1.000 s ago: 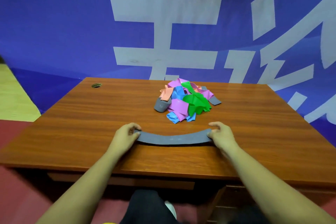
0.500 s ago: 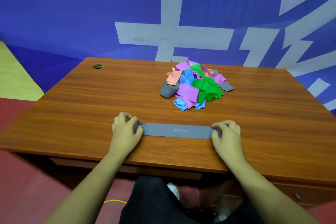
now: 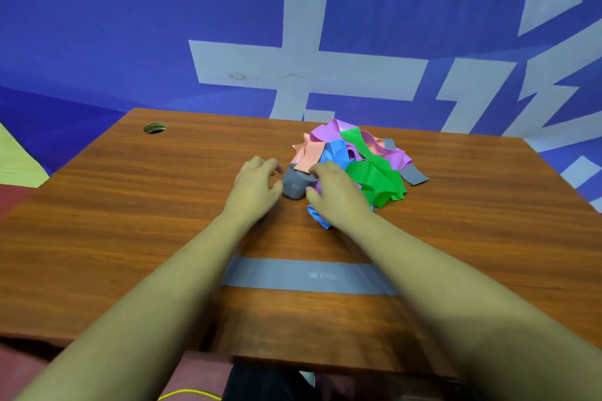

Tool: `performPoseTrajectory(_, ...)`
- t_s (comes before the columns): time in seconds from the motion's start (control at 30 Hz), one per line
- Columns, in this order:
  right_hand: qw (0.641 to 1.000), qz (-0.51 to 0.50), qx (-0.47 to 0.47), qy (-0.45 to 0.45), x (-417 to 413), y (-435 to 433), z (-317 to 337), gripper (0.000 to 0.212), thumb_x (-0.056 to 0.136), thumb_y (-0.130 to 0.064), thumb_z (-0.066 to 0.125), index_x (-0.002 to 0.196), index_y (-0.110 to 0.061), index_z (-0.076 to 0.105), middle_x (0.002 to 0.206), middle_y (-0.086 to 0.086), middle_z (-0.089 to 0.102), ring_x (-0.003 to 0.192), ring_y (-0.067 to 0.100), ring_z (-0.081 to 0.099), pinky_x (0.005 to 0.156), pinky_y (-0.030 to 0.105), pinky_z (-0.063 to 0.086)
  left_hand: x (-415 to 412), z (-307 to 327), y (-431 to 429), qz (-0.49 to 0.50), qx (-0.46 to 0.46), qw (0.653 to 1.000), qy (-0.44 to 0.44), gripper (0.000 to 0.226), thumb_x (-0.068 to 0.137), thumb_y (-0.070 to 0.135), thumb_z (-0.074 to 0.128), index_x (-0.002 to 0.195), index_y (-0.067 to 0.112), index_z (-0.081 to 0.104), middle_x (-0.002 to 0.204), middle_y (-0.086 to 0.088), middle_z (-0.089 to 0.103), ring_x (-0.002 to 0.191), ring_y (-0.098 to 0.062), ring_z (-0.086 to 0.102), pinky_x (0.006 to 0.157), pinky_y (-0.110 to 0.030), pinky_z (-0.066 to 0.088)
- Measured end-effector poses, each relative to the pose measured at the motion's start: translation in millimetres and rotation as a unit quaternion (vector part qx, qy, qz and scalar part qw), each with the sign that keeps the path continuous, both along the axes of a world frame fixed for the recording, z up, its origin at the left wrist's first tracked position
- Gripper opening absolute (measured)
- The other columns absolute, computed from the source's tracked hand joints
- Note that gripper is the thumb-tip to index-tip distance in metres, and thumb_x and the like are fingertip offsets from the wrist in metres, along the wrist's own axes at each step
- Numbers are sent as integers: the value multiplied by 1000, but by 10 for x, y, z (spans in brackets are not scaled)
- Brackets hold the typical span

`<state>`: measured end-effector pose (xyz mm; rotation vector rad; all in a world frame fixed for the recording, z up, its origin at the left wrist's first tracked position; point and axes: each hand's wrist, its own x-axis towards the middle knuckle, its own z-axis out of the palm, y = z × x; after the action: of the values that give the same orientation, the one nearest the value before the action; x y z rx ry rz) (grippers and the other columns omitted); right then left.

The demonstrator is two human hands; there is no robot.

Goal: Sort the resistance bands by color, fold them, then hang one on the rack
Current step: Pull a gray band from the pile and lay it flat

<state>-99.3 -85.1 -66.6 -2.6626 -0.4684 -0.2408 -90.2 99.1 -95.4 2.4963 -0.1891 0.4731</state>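
I see the right hand (image 3: 338, 195) with its grip pinched on a crumpled grey band (image 3: 295, 185) at the pile (image 3: 374, 172). The left hand (image 3: 257, 187) touches it, grip loose. A flat grey band (image 3: 309, 277) lies on the bench (image 3: 130, 205), nearer me.

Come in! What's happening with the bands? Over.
Left hand, right hand at crumpled grey band, hold unclear. Flat grey band laid out near front. Peach band overlaps it.

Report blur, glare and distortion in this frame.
Head view: the left hand and right hand are motion-blurred at the band pile, so their grip is unclear; the wide lens bows the table edges and banner lettering; faint sheen on the far right tabletop; soft arm shadows near the front edge.
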Motion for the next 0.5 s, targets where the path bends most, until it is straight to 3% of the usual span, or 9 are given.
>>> performPoseTrajectory(0.1,1000,-3,-16,24,212,84,-99,32,89,-21,57,116,-5,59,116,16,55,107,34,55,89,42,46,269,-46,1,-8,-21,1000,-1,37,85,12,64,120,24,65,100,-3,48,103,-27,50,98,-36,41)
performPoseTrajectory(0.2,999,-6,-38,36,357,73,-234,24,90,-21,60,107,-6,64,112,15,55,104,33,57,89,42,47,455,-113,14,-53,24,997,56,42,88,15,65,127,31,64,108,-5,46,108,-26,43,102,-31,33)
performPoseTrajectory(0.3,999,-2,-36,32,400,25,-325,17,92,-19,59,105,-9,64,112,10,54,105,29,54,88,42,47,506,-166,42,-83,54,992,79,31,87,19,67,116,31,68,112,-3,45,109,-24,39,105,-35,34)
performPoseTrajectory(0.5,993,86,-40,-72,327,-33,34,14,93,-17,53,103,-13,62,108,5,60,103,26,49,86,40,44,375,18,110,-93,1,995,-29,15,86,14,69,100,19,67,112,2,48,110,-20,43,101,-32,36)
